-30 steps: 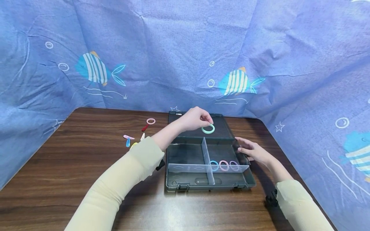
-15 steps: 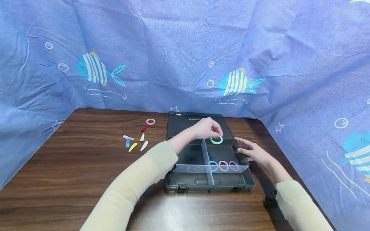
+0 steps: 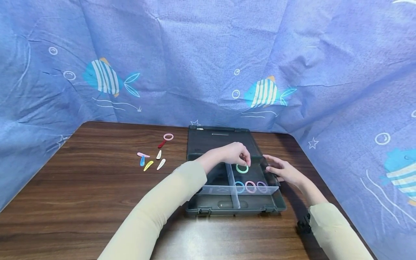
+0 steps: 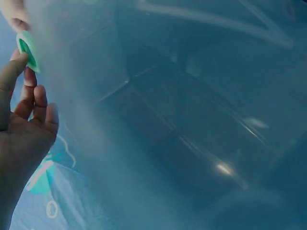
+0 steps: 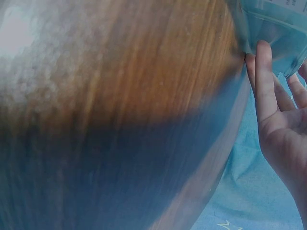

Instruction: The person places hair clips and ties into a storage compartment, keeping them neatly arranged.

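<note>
My left hand [image 3: 234, 153] pinches a mint-green hair tie [image 3: 242, 172] between thumb and fingertips, over the back right compartment of a dark translucent divider box [image 3: 243, 210]. In the left wrist view, thumb and finger close on the green band [image 4: 36, 60] at the upper left. Blue [image 3: 239, 182], pink [image 3: 250, 182] and purple [image 3: 261, 182] hair ties stand in a row at that compartment's front, by a clear divider [image 3: 214, 190]. My right hand [image 3: 286, 172] rests on the box's right side with its fingers extended; the right wrist view shows fingertips [image 5: 263, 47] at the box wall.
The box's lid [image 3: 221, 139] lies folded back behind it. Left on the wooden table [image 3: 81, 187] lie a pink hair tie [image 3: 168, 134], a red hair clip [image 3: 161, 144] and several snap clips, including a yellow one [image 3: 148, 165]. A blue fish-print cloth [image 3: 195, 65] hangs behind.
My left hand has carried the green hair tie from above the lid rightward and down toward the front, into the back right compartment's area. My right hand stays at the box's side.
</note>
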The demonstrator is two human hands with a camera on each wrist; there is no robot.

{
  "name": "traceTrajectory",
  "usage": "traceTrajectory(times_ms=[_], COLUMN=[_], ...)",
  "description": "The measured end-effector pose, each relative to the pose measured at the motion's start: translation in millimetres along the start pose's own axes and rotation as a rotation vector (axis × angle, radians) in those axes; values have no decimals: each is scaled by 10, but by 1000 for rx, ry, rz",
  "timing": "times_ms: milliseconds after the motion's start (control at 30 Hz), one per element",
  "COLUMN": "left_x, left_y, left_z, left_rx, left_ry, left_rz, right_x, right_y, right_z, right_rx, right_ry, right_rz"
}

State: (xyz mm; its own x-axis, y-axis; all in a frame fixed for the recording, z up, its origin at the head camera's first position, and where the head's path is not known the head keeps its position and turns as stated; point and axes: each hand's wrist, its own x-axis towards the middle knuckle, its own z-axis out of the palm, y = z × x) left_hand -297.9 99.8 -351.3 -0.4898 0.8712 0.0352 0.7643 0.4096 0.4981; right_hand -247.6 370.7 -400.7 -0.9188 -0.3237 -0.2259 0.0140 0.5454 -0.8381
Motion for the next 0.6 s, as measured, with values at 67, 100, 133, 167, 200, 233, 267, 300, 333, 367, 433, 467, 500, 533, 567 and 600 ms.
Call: traceTrajectory(times_ms=[67,100,133,167,200,233,267,300,333,367,433,467,500,533,567,600], left_x=[12,18,20,23,26,27,27,26,24,25,24,25,24,22,19,14], left_y=[-19,-29,-36,-44,-52,-56,-58,-60,-58,-60,-57,-55,-51,-47,-44,-36], left_z=[24,36,45,56,68,77,85,94,102,116,140,153,165,176,186,191], left_rx=[35,55,75,98,119,135,143,150,156,157,173,186,199,212,222,231], left_ry=[-20,-30,-42,-52,-62,-71,-78,-85,-90,-96,-102,-105,-108,-112,-114,-116], left_rz=[15,15,14,13,12,8,2,0,0,-1,-4,-7,-11,-18,-28,-39], right_x=[-1,-2,-2,-2,-1,-1,0,1,2,3,5,6,6,6,6,7], right_y=[2,3,2,1,1,2,2,3,5,8,13,15,19,22,24,27], right_z=[0,0,-1,-1,-1,-1,-1,-1,0,0,0,-1,-2,-4,-6,-8], right_rx=[-3,-8,-8,-8,-7,-8,-5,2,7,8,13,15,10,5,4,2], right_ry=[0,1,1,2,2,1,1,0,0,-1,-2,-3,-3,-1,-1,0], right_rz=[-3,-6,-7,-9,-10,-12,-13,-12,-11,-10,-7,-5,-5,-4,-4,-4])
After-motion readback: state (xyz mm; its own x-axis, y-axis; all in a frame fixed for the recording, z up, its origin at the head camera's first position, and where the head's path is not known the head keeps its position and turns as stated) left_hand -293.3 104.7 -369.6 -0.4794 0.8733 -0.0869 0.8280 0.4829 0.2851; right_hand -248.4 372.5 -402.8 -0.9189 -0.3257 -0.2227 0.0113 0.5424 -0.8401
